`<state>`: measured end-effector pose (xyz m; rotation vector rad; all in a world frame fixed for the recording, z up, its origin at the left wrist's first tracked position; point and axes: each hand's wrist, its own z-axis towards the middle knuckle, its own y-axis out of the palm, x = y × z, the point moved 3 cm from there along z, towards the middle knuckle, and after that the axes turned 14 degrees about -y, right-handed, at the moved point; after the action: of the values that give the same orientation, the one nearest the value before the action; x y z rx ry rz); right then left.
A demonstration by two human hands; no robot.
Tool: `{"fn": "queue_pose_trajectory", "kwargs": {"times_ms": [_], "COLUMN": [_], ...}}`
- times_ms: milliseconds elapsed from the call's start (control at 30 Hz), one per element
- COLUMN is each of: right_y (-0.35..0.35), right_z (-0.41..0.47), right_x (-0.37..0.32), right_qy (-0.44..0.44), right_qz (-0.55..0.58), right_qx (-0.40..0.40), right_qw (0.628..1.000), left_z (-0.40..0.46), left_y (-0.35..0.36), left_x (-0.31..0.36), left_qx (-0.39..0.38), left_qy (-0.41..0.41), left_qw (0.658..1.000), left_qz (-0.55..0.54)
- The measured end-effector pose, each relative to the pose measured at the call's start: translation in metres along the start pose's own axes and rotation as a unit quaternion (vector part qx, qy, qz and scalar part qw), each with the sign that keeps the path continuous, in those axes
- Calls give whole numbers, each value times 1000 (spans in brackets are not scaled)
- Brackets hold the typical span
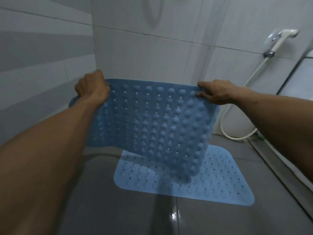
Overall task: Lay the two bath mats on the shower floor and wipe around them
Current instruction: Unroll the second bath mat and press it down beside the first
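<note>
A blue rubber bath mat with suction cups and small holes hangs in the air in front of the wall, suction side toward me. My left hand grips its top left corner and my right hand pinches its top right corner. Its lower end droops over a second, lighter blue bath mat, which lies flat on the dark grey shower floor. The held mat hides the far part of the mat on the floor.
White and grey tiled walls close the corner ahead. A white hand sprayer hangs on the right wall, its hose looping down to the floor. A white fixture edge stands at the far right. The floor tiles look wet and glossy.
</note>
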<state>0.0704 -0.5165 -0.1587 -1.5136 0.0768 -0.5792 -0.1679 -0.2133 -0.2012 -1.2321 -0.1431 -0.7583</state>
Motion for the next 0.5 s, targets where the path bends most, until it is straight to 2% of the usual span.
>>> {"fn": "queue_pose_trajectory", "kwargs": {"times_ms": [133, 267, 400, 500], "right_y": [-23, -33, -30, -12], "right_z": [-27, -66, -92, -110], "right_x": [10, 18, 20, 26], "right_qy": [28, 98, 121, 130], "right_qz": [-92, -71, -117, -93], "right_qx": [38, 56, 25, -13], "right_qw": [995, 991, 985, 987], "left_z": [-4, -7, -14, -27], "left_y": [-10, -16, -15, -10], "left_x": [10, 25, 45, 59], "left_qx": [15, 1, -84, -168], "left_qy": [106, 200, 262, 284], "left_qw": [994, 979, 958, 933], "left_qz": [22, 35, 86, 144]}}
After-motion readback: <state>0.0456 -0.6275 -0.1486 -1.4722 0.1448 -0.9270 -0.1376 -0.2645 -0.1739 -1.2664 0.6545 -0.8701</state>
